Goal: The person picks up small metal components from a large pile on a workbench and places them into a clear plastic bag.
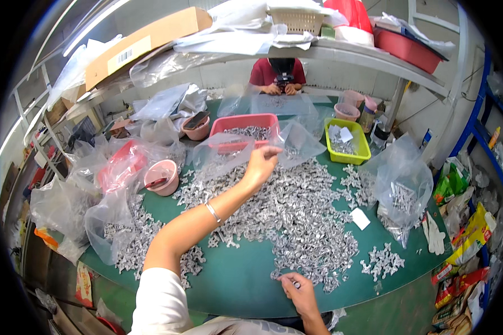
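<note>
Your small, silvery-grey parts (313, 223) heap mid-frame, between your half-curled left hand (263, 163) above and loosely closed right hand (299, 291) below; whether either grips anything, I can't tell.

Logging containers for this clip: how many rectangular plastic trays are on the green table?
2: a pink tray just beyond the person's left hand, and a yellow-green tray farther right. Others could be hidden under the plastic bags.
</note>
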